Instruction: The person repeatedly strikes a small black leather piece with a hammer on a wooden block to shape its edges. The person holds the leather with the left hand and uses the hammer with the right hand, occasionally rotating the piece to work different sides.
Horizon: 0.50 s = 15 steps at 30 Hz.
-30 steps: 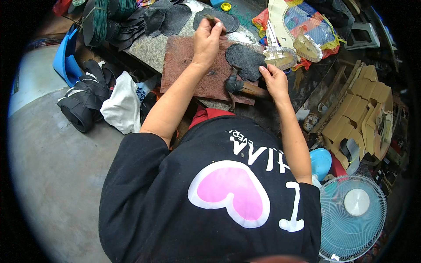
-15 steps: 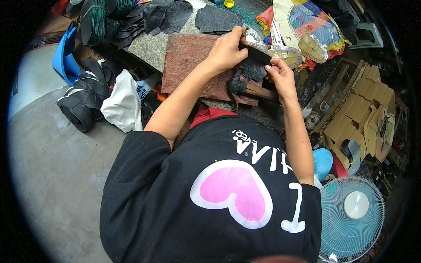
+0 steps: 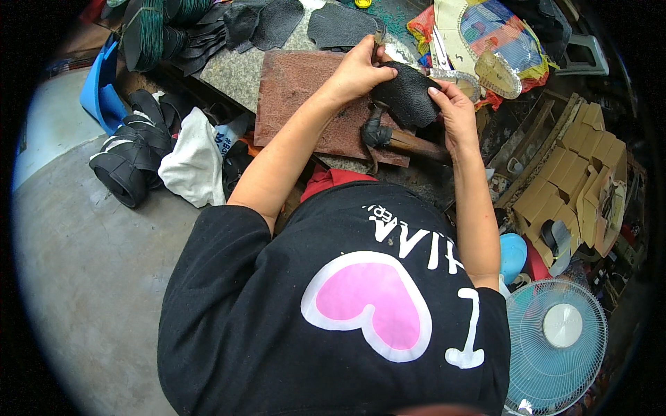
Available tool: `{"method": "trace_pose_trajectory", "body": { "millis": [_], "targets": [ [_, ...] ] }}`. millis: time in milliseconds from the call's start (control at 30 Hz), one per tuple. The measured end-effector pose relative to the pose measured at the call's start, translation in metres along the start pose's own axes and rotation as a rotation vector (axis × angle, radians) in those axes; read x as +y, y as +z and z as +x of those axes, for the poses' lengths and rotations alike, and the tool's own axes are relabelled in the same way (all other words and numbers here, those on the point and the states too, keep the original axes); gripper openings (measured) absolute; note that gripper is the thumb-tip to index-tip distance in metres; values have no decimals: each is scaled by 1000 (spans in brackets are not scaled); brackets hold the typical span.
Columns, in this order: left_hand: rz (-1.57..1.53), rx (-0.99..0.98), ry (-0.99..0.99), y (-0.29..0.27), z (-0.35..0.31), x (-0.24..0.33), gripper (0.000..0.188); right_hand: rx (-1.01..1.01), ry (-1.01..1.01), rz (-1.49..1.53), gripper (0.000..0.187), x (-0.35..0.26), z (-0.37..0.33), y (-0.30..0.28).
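Observation:
A rounded piece of black textured leather (image 3: 408, 98) is stretched between my two hands above a reddish-brown board (image 3: 295, 97). My left hand (image 3: 359, 73) grips its left end, thumb on top. Beside the left fingers a small dark object sticks up, which I cannot make out. My right hand (image 3: 454, 111) pinches the leather's right edge between thumb and fingers. Just below the leather, a hammer (image 3: 378, 133) with a dark wrapped head and wooden handle lies on the board, handle toward my right arm.
More cut black leather pieces (image 3: 277, 26) lie on the stone slab behind the board. Scissors (image 3: 440, 50) and pale sole-shaped patterns (image 3: 498, 75) sit at the far right on a colourful bag. Flattened cardboard (image 3: 572, 166) and a fan (image 3: 555, 347) stand right; a white cloth (image 3: 193, 163) is left.
The leather has turned so that its broad textured face shows upward and more of it is visible. Both hands have shifted slightly, still holding it.

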<state>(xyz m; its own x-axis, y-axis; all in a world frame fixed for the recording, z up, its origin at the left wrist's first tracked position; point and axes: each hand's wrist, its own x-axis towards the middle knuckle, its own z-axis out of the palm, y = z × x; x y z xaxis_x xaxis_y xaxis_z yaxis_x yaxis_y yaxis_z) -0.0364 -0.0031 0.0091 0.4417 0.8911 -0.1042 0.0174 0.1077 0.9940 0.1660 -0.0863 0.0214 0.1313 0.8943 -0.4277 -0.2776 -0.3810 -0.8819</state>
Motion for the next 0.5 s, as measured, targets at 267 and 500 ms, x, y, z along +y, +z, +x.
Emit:
{"method": "trace_pose_trajectory", "body": {
  "millis": [267, 500],
  "targets": [
    [97, 31, 48, 4, 6, -3, 33, 34, -161, -138, 16, 11, 15, -5],
    [50, 28, -21, 0, 14, -6, 31, 18, -49, -254, 10, 0, 20, -4]
  ]
}}
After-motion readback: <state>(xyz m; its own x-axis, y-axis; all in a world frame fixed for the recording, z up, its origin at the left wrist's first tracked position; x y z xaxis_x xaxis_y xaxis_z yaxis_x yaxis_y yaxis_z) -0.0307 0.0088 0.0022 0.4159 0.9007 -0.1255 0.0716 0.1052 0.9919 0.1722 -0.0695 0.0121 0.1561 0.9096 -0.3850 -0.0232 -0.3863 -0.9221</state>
